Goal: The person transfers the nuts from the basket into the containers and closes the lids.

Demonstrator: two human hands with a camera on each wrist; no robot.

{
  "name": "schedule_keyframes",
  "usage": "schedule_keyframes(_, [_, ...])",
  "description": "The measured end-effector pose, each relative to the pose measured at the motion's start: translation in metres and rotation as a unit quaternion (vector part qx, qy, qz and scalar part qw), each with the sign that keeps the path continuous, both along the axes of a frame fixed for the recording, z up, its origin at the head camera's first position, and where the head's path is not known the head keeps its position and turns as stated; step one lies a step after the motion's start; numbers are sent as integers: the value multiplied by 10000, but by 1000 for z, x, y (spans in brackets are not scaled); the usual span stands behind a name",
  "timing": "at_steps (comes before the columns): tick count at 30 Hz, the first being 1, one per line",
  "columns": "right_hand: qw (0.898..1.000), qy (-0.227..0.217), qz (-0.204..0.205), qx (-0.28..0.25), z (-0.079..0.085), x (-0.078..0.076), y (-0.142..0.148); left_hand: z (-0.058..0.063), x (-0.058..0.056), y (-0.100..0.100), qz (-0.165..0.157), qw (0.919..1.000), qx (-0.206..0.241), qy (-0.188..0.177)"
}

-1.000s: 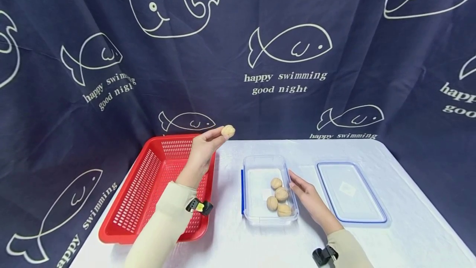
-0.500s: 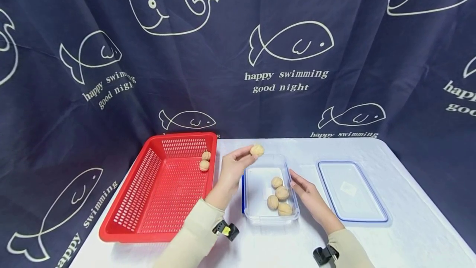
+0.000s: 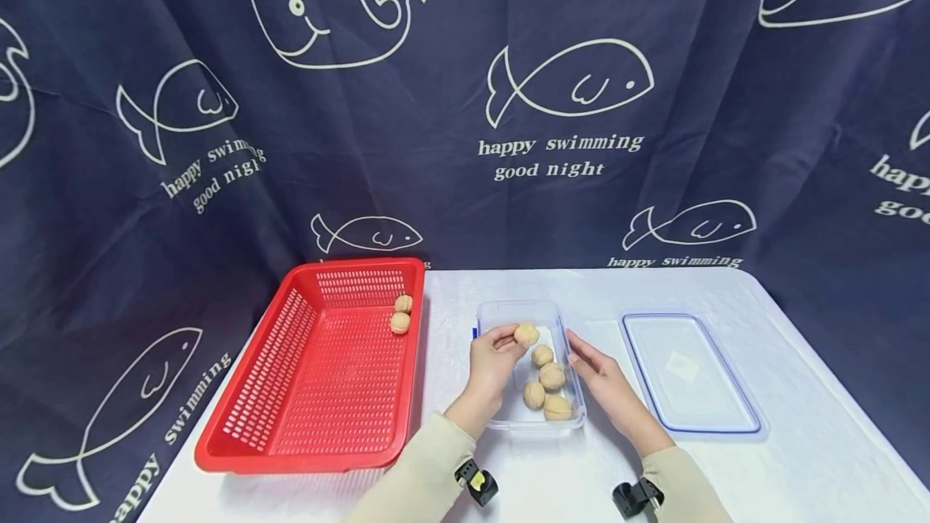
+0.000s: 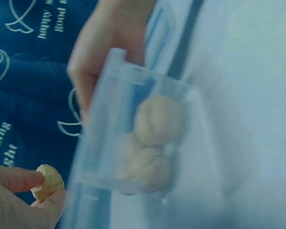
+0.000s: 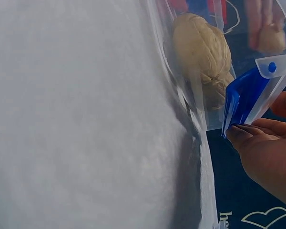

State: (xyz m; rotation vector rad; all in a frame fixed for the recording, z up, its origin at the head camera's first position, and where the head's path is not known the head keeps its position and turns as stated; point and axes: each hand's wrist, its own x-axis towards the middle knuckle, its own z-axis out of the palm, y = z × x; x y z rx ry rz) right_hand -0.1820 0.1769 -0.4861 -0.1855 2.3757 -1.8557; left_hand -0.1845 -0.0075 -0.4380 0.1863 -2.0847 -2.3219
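My left hand [image 3: 494, 366] pinches a walnut [image 3: 526, 335] between thumb and fingertips, over the far part of a clear plastic food container [image 3: 501, 315]. Several walnuts [image 3: 552, 378] lie inside it along its right side. In the left wrist view the pinched walnut [image 4: 48, 183] shows at lower left, beside the blurred container. My right hand [image 3: 610, 386] rests against the container's right outer side with extended fingers. The right wrist view shows its fingertips touching a blue latch [image 5: 245, 98] hanging there.
A red perforated basket [image 3: 308, 458] stands on the left, with two walnuts [image 3: 400, 313] at its far right side. The container's lid [image 3: 686, 378], rimmed in blue, lies flat on the right of the white tablecloth [image 3: 792, 394]. A navy curtain [image 3: 450, 208] hangs behind.
My left hand has carried the walnut from above the red basket rightward and down to the container. Two walnuts in the basket have come into sight. My right hand stays put.
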Motion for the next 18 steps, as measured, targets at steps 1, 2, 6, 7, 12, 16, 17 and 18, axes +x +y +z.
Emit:
schedule_keyframes(1, [10000,0,-17,-14,0,0,0,-3,0,2,29,10000,-33,5])
schedule_keyframes(2, [10000,3,-24,-18,0,0,0,-6,0,4,59,10000,-66,14])
schedule_keyframes(6, [10000,10,-23,9,0,0,1,-17,-1,12,139,9997,-215,-51])
schedule_keyframes(7, [10000,4,-31,11,-1,0,1,-19,-1,14,145,9996,-242,-66])
schedule_keyframes(12, [10000,-36,-42,-6,-2,-1,1,-27,-1,21,157,9989,-397,-211])
schedule_keyframes(16, [10000,-43,-25,5,-1,-1,1,-30,0,23,197,9980,-540,-266])
schedule_keyframes(17, [10000,-39,-17,5,-1,-1,1,-30,0,23,198,9977,-589,-266])
schedule_keyframes(18, [10000,-44,-16,7,-1,-1,1,-30,-1,23,200,9974,-638,-271])
